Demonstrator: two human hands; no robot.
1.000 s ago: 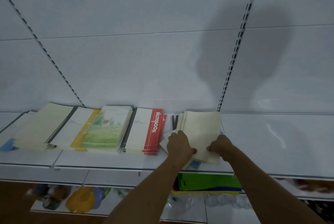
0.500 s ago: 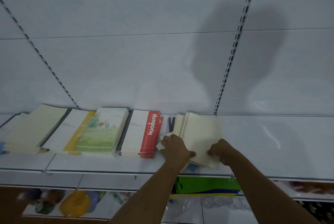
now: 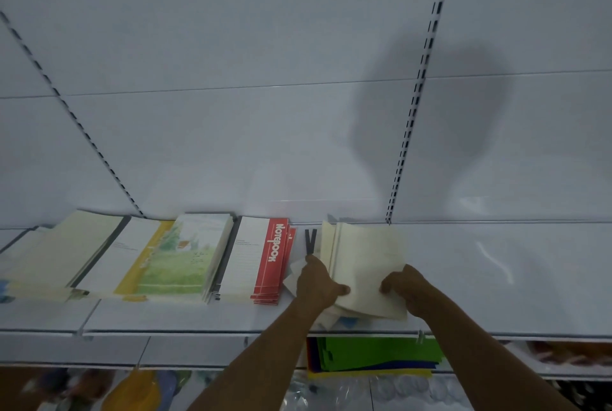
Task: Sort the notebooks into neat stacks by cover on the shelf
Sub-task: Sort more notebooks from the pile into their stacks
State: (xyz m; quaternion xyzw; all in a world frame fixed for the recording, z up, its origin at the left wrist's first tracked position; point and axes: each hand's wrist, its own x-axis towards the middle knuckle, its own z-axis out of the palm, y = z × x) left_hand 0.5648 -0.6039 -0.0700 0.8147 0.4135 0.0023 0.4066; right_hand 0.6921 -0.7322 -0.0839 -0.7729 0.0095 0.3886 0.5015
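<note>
Cream notebooks (image 3: 366, 265), btwn left hand (image 3: 316, 283), right hand (image 3: 404, 288)

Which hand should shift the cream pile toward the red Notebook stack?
Probably right: the right hand grips the cream pile on its far side from the red stack, so it can push; the left hand sits between them.

Cream stack (image 3: 366, 265) lies loose and skewed on the shelf (image 3: 496, 278), covers fanned, near edge overhanging the front lip. Just left of it: red-and-white "Notebook" stack (image 3: 265, 261), squared, flat. Further left, green landscape-cover stack (image 3: 178, 258), then pale cream stack (image 3: 63, 251), both flat, overlapping slightly.
</note>
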